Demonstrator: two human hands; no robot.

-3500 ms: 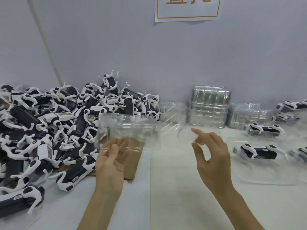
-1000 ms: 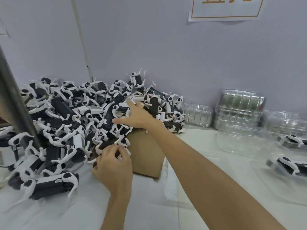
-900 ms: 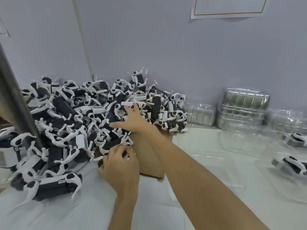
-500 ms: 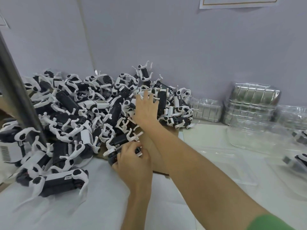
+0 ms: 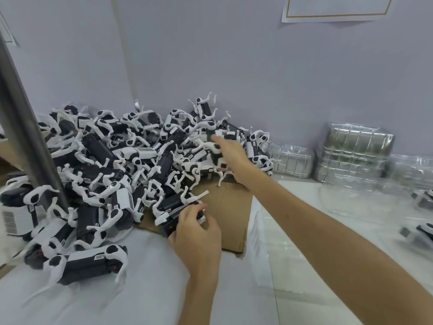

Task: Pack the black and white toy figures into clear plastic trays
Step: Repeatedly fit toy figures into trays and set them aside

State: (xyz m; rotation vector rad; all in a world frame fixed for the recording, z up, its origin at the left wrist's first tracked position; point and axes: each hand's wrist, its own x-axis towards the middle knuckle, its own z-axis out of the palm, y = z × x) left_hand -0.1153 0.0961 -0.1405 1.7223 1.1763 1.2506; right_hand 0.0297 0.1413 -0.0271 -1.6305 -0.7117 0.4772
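Note:
A big heap of black and white toy figures [image 5: 131, 160] fills the left of the table. My left hand [image 5: 196, 228] grips one toy figure [image 5: 169, 219] at the heap's near edge, on the cardboard. My right hand [image 5: 232, 156] reaches across into the heap's right side and holds another toy figure [image 5: 216, 158]; its white legs dangle over the cardboard. That hand is blurred. An empty clear tray [image 5: 260, 240] lies flat on the table under my right forearm.
Brown cardboard [image 5: 229, 207] lies under the heap's front. Stacks of clear trays [image 5: 358, 148] stand against the wall at right, with a loose clear tray [image 5: 351, 198] before them. Packed figures [image 5: 421, 231] sit at the far right. A metal pole [image 5: 23, 125] rises at left.
My right hand went from lying flat on the heap to lifting a figure off its right side. My left hand kept hold of its figure and drew it slightly nearer.

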